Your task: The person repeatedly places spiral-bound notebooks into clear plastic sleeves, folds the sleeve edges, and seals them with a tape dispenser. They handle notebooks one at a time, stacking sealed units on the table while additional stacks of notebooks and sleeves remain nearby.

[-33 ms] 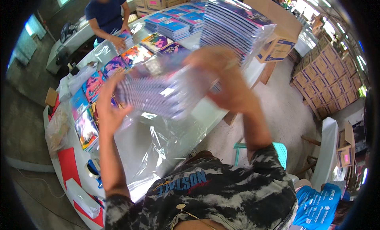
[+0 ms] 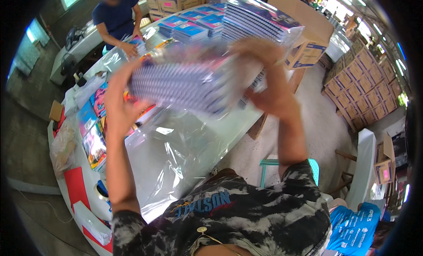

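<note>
Between my two hands a stack of spiral-bound notebooks [image 2: 176, 88] is raised above the table, blurred by motion, with its coil edges facing me. My left hand [image 2: 120, 97] grips its left end, thumb toward me. At the right end, my right hand [image 2: 269, 80] is curled round the stack, its fingers smeared. A printed patch with bars shows beside that hand. Clear plastic sheeting [image 2: 176, 141] lies on the table below. Partly hidden behind the held stack are colourful notebooks laid in rows [image 2: 94, 143]. A tall plastic-wrapped notebook pile [image 2: 251, 25] stands beyond my right hand.
Across the table [image 2: 207, 141] a co-worker [image 2: 115, 20] handles a small notebook pile. Blue-covered notebook stacks [image 2: 190, 31] stand at the far side, by an open carton [image 2: 306, 53]. A tape roll [image 2: 101, 190] lies at left. A green stool [image 2: 313, 170] and stacked cartons [image 2: 363, 86] are at right.
Both hands have lifted the notebook stack up and away from me, and it has shifted slightly right. More of the clear plastic on the table shows beneath it.
</note>
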{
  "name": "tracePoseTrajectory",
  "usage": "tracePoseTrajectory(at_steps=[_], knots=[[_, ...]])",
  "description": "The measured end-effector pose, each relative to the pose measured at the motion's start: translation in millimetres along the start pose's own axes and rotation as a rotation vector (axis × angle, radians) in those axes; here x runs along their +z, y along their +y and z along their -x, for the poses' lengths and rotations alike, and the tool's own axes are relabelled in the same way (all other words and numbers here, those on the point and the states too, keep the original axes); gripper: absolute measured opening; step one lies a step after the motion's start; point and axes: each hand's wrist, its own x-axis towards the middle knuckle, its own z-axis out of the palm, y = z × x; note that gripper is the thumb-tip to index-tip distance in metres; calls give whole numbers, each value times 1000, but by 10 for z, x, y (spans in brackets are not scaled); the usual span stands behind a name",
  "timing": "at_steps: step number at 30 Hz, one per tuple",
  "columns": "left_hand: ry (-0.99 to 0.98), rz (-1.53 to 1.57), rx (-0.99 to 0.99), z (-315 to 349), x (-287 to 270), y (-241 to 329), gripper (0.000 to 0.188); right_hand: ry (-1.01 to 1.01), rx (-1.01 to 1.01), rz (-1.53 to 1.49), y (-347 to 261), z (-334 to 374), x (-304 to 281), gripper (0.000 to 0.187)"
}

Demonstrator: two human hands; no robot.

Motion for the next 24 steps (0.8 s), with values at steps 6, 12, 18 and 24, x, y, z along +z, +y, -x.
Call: tracePoseTrajectory(at_steps=[6, 12, 18, 24], knots=[[304, 194, 474, -2293, 1321, 461, 33, 295, 134, 412, 1385, -45, -994, 62], [-19, 373, 399, -2342, 2181, -21, 59, 67, 213, 165, 1650, 520, -1028, 56], [27, 1087, -133, -2431, 2516, -234, 58, 733, 566, -234, 2410, 467, -742, 42], [454, 794, -303, -2433, 2971, -118, 59, 924, 622, -189, 2555, 304, -340, 45]])
